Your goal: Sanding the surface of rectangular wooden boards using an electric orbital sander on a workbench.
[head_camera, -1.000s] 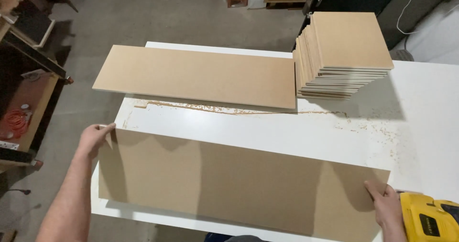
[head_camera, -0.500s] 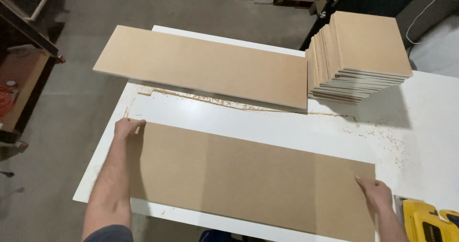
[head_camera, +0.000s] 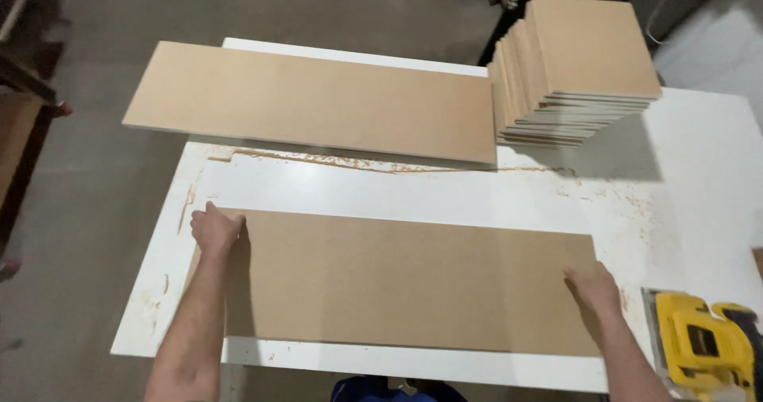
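Note:
A long brown fibreboard panel (head_camera: 397,279) lies flat on the white table (head_camera: 413,191), near its front edge. My left hand (head_camera: 214,229) rests on the panel's far left corner, fingers curled over the edge. My right hand (head_camera: 592,287) lies flat on the panel near its right end. Neither hand lifts the panel.
A second long brown panel (head_camera: 310,100) lies across the table's far side, overhanging the left edge. A leaning stack of square boards (head_camera: 576,64) stands at the back right. A yellow power tool (head_camera: 703,346) sits at the front right corner. Sawdust streaks the tabletop.
The near panel has come down flat and slid inward on the table. My left hand moved right along with its left end; my right hand stays on the right end.

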